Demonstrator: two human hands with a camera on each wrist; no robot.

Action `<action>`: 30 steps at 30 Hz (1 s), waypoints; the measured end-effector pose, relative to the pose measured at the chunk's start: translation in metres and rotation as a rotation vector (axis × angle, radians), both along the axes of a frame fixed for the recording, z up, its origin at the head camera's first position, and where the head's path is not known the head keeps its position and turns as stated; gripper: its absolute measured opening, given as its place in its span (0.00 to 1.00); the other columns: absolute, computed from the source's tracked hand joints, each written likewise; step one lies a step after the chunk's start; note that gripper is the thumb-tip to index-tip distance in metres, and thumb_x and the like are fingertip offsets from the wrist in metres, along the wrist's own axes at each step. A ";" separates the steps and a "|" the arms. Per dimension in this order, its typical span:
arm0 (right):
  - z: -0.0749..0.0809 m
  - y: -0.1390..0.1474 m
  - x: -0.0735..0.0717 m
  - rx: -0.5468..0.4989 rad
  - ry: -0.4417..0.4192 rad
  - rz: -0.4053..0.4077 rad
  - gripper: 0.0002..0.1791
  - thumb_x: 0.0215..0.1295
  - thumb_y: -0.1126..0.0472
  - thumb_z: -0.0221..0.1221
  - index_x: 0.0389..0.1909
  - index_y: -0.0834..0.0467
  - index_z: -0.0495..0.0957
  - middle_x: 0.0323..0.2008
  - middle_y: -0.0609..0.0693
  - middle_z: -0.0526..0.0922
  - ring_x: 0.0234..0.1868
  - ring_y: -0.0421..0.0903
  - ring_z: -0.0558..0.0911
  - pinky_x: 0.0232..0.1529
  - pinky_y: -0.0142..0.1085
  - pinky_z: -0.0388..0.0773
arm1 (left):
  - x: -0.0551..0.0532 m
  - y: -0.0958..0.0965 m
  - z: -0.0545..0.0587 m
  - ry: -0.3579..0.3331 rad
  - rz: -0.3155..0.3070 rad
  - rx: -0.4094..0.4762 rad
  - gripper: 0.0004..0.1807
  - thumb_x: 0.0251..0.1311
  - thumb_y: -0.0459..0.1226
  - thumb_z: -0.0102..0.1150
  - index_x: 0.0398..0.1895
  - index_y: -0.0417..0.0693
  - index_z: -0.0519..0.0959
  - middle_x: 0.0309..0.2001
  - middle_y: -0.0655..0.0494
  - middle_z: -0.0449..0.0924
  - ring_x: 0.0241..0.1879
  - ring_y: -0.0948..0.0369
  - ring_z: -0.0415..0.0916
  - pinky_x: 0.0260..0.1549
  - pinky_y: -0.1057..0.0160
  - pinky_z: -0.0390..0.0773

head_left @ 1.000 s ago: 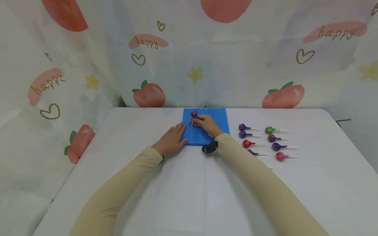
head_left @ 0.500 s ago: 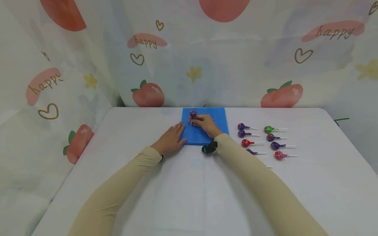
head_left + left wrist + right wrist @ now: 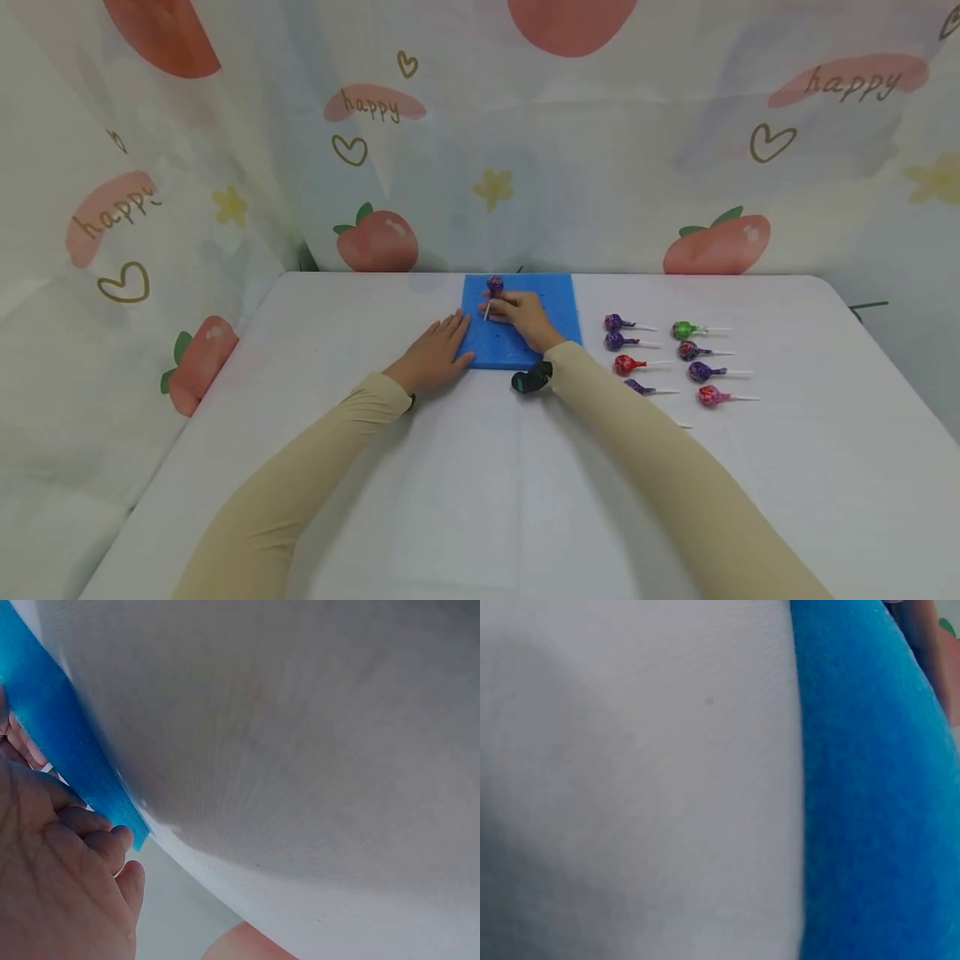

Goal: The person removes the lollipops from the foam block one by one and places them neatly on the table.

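Note:
My right hand [image 3: 525,317] pinches a purple-wrapped lollipop [image 3: 495,285] over the blue foam block [image 3: 551,292], its head up and its white stick pointing down at the block's surface. Small dark spots show on the top of the block. My left hand [image 3: 433,354] lies with straight fingers against the block's left edge. In the left wrist view the left hand [image 3: 60,862] appears beside the blue side of the block [image 3: 67,742]. The right wrist view shows mostly the block's side [image 3: 877,795], with only a sliver of a hand at the top right.
Several wrapped lollipops lie on the white table [image 3: 420,517] to the right, among them a green one [image 3: 684,330], a red one [image 3: 625,364] and a pink one [image 3: 711,396]. My right sleeve [image 3: 645,450] covers part of the nearest ones. A printed curtain [image 3: 570,167] hangs behind the table.
The lollipop's head has tipped slightly to the right, so the stick now slants a little. Both hands stay in nearly the same place.

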State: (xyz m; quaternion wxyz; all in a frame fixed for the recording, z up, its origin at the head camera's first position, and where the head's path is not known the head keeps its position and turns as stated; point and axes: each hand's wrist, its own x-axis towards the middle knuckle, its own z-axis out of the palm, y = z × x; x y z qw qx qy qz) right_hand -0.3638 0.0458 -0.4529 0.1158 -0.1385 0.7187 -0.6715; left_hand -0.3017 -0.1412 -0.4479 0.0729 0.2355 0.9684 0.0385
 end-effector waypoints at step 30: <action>0.009 0.011 0.003 -0.049 -0.080 0.078 0.21 0.71 0.64 0.47 0.61 0.69 0.69 0.53 0.72 0.75 0.41 0.40 0.85 0.47 0.39 0.81 | 0.000 0.000 -0.001 0.000 0.007 -0.018 0.38 0.71 0.52 0.36 0.74 0.38 0.43 0.75 0.42 0.40 0.75 0.50 0.42 0.73 0.52 0.46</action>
